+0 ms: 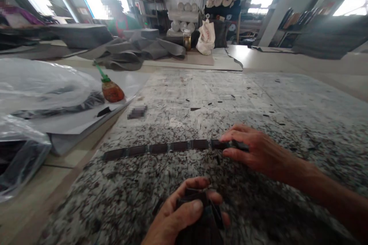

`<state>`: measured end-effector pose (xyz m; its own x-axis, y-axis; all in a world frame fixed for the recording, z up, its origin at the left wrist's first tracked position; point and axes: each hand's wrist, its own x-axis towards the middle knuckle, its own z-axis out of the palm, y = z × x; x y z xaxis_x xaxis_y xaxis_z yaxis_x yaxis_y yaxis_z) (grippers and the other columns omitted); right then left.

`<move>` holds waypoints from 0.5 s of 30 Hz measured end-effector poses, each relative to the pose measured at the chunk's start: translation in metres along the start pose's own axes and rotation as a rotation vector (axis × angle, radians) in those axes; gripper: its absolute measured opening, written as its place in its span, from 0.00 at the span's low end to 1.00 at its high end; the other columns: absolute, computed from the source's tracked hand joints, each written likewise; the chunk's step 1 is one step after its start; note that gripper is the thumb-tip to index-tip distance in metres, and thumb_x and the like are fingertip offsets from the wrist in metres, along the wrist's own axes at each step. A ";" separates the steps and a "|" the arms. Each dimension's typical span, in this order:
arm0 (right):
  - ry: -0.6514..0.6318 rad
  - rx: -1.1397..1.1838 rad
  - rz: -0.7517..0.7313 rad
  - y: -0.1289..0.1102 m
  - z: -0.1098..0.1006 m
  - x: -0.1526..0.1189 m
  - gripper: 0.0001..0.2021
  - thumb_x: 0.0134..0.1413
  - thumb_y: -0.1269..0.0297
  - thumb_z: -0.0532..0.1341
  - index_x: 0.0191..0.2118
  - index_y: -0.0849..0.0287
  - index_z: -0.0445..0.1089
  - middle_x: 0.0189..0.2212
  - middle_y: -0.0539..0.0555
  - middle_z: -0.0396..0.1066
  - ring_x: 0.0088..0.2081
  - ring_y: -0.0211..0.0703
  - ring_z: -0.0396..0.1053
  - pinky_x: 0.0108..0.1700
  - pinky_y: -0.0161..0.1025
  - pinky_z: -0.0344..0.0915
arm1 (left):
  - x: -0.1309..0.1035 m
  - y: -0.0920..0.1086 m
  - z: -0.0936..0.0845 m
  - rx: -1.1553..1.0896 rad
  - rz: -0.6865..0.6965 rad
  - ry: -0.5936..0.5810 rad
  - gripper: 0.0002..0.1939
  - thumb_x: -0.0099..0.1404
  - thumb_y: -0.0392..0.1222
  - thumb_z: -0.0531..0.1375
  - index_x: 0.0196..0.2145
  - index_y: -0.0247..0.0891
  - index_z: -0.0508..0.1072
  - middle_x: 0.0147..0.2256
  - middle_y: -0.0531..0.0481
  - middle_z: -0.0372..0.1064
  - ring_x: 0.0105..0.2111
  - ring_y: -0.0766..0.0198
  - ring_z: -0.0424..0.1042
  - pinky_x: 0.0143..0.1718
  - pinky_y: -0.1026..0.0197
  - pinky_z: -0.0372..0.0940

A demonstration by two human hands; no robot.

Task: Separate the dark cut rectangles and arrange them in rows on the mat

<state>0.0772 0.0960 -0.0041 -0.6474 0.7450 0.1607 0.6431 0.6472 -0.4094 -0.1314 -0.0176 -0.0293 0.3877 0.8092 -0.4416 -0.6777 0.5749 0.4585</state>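
Observation:
A row of small dark rectangular pieces (159,148), perhaps leather or cloth, runs across the speckled tabletop (175,122). They lie end to end with thin, paler seams between them. At the row's right end, my right hand (250,149) has its thumb and fingers on either side of a dark piece, low against the surface. Closer to me, my left hand (184,214) is closed around a loose bunch of similar dark pieces (201,218), the thumb pressed on top. The lower part of the bunch is cut off by the frame's edge.
Left are clear plastic sheeting (43,88) and an orange squeeze bottle (112,91) with a green nozzle. Dark scraps (195,109) dot the table. Behind are grey fabric (143,49), a jar (186,40), a white bag (206,38) and fabric rolls (184,16). A person (120,19) stands at back left.

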 end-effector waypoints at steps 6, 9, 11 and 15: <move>-0.014 -0.025 -0.189 -0.028 0.013 0.009 0.08 0.59 0.68 0.56 0.42 0.59 0.70 0.41 0.57 0.69 0.44 0.48 0.65 0.46 0.45 0.63 | 0.005 -0.005 -0.005 -0.011 0.040 -0.106 0.11 0.55 0.34 0.62 0.38 0.36 0.71 0.33 0.47 0.76 0.32 0.54 0.76 0.39 0.54 0.66; -0.038 -0.134 -0.258 -0.027 0.024 0.024 0.09 0.60 0.68 0.55 0.44 0.60 0.70 0.45 0.58 0.69 0.47 0.51 0.63 0.50 0.50 0.60 | 0.006 -0.006 -0.010 -0.024 0.057 -0.152 0.10 0.57 0.34 0.61 0.38 0.36 0.71 0.33 0.48 0.76 0.32 0.55 0.76 0.38 0.55 0.66; -0.063 -0.158 -0.269 -0.023 0.028 0.030 0.09 0.60 0.68 0.55 0.42 0.60 0.70 0.44 0.57 0.69 0.47 0.51 0.63 0.50 0.51 0.59 | 0.006 -0.007 -0.013 -0.042 0.062 -0.175 0.10 0.57 0.35 0.61 0.39 0.36 0.71 0.33 0.47 0.76 0.33 0.55 0.76 0.37 0.56 0.66; -0.027 -0.138 -0.253 -0.022 0.026 0.029 0.09 0.60 0.65 0.55 0.42 0.59 0.71 0.45 0.59 0.69 0.48 0.52 0.63 0.50 0.52 0.59 | 0.005 -0.005 -0.016 -0.048 0.058 -0.157 0.12 0.56 0.36 0.62 0.40 0.36 0.70 0.37 0.46 0.76 0.37 0.52 0.75 0.42 0.52 0.65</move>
<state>0.0331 0.0994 -0.0141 -0.8037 0.5540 0.2171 0.5085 0.8290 -0.2330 -0.1363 -0.0181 -0.0461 0.4374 0.8521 -0.2876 -0.7293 0.5232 0.4409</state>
